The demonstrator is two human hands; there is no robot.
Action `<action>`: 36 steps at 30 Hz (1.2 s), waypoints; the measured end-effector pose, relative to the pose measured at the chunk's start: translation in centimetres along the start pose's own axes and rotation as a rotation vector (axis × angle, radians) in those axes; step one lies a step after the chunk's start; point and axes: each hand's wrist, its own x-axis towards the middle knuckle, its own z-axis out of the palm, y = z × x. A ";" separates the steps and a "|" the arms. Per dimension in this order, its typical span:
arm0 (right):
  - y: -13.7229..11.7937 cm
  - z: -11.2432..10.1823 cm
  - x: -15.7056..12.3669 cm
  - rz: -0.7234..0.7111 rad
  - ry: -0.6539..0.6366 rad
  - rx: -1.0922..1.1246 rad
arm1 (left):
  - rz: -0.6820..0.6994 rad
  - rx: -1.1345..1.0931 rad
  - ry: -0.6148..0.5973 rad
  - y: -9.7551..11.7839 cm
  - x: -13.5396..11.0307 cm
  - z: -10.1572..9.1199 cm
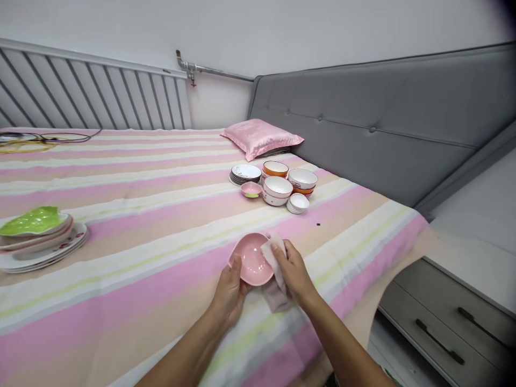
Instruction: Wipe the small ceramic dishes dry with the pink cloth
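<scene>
A glossy pink bowl (252, 260) is tilted toward me above the striped bed sheet. My left hand (229, 290) grips its left rim, thumb on the inside edge and fingers underneath. A pale pinkish cloth (276, 298) is bunched in my right hand (293, 271), which presses it over the bowl's right rim; the lower end of the cloth hangs down. Beyond the hands sit a smaller pink dish (251, 189), a stack of small white bowls (298, 203) and a larger white bowl (277, 191).
Patterned plates (245, 173) and orange-sided bowls (276, 168) stand near a pink pillow (262, 137). At left, a green leaf-shaped dish (34, 221) tops stacked plates (44, 258). A grey headboard (363, 118) and a drawer cabinet (455, 301) border the bed's right side. Cables (44, 138) lie far left.
</scene>
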 end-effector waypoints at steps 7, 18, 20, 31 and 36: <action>-0.1 0.4 0.0 -0.009 -0.020 0.031 | 0.017 0.002 0.018 0.5 0.2 0.0; 0.0 0.3 0.0 -0.015 -0.047 0.060 | 0.037 0.007 0.020 0.7 0.1 0.0; 0.0 0.3 0.0 -0.016 -0.017 0.079 | 0.006 0.018 -0.019 0.6 0.0 0.0; -0.4 0.1 0.0 -0.033 0.008 0.060 | 0.034 0.025 -0.037 0.4 0.1 -0.1; -0.4 -0.4 0.4 0.000 0.045 0.117 | -0.002 0.051 -0.078 -0.1 -0.2 -0.1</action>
